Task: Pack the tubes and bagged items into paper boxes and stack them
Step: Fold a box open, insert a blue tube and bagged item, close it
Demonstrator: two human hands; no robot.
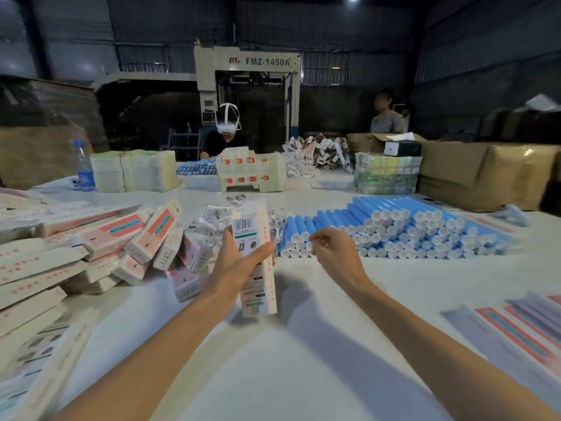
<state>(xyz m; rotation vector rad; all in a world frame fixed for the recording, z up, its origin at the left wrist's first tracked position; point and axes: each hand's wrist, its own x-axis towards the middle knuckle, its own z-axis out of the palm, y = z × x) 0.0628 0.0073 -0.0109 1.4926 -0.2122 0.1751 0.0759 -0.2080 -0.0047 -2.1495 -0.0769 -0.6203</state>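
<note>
Left hand (239,256) grips one paper box (258,290), thumb across its face, held near upright just above the table (303,354), centre. Right hand (331,250) has its fingers curled at the near-left end of the blue tube pile (409,226); can't tell if it's pinching a tube. Bagged items (212,220) sit just behind the held box. Heap of boxes (121,238) on the left, flat box blanks (516,332) on the right.

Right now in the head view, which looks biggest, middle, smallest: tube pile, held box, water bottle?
1. tube pile
2. held box, though it is nearest the camera
3. water bottle, far back
</note>
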